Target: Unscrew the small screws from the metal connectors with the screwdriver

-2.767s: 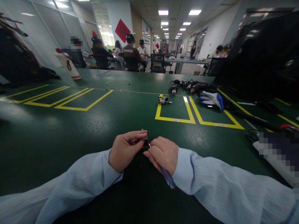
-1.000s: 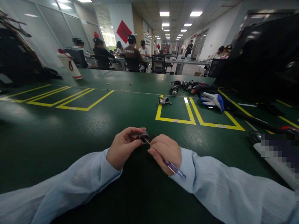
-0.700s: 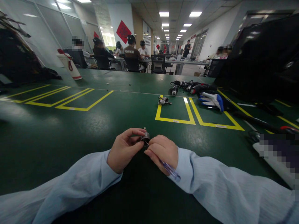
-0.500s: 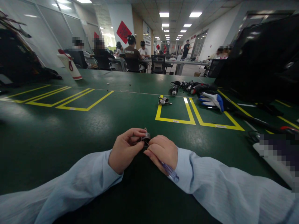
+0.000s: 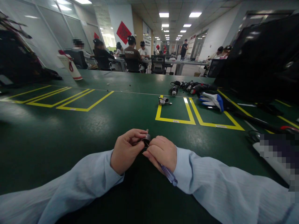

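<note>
Between thumb and fingers, my left hand [image 5: 127, 151] pinches a small cup-shaped metal part [image 5: 147, 139] with a thin shank on its far side, its hollow side turned toward me. My right hand [image 5: 163, 153] is closed round a screwdriver whose clear purple handle [image 5: 169, 175] sticks out below the palm. The screwdriver's thin shaft points at the opening of the metal part; my fingers hide most of it, and I cannot tell whether the tip touches inside. Both hands are close together above the near part of the green table [image 5: 98, 130].
Two similar metal parts [image 5: 164, 101] lie at a yellow-taped rectangle. Beyond them is a heap of black cables and metal fittings [image 5: 187, 86], with a white and blue glove [image 5: 212, 101] to the right. A white cup [image 5: 70, 67] stands far left. Several people sit at desks behind.
The left hand and metal part have shifted slightly right. The screwdriver handle has tilted and moved a little left and down. Both grips stay the same.
</note>
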Action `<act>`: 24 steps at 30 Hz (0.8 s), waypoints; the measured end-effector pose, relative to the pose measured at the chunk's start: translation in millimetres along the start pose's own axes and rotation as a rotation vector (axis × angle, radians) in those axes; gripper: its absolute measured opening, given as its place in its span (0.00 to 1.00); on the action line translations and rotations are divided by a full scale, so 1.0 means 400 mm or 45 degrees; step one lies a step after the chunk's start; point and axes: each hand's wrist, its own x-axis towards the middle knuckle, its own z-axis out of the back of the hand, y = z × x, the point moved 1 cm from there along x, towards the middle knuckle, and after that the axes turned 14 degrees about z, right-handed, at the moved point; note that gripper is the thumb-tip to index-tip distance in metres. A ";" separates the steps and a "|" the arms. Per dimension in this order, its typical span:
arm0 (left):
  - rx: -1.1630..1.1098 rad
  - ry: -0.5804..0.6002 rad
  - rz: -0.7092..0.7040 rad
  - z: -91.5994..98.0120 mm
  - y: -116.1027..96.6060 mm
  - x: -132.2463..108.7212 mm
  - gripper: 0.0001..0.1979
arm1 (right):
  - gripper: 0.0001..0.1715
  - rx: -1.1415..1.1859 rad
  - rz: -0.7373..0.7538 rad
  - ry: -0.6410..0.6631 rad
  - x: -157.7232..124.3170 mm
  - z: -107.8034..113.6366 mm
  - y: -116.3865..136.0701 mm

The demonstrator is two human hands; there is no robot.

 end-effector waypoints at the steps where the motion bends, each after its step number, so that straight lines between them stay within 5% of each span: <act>1: -0.001 0.000 0.004 0.000 0.000 0.000 0.04 | 0.21 -0.004 0.000 -0.002 0.000 0.001 0.000; 24: -0.107 0.056 -0.017 -0.001 -0.008 -0.008 0.06 | 0.20 0.011 -0.020 0.097 0.005 0.020 0.006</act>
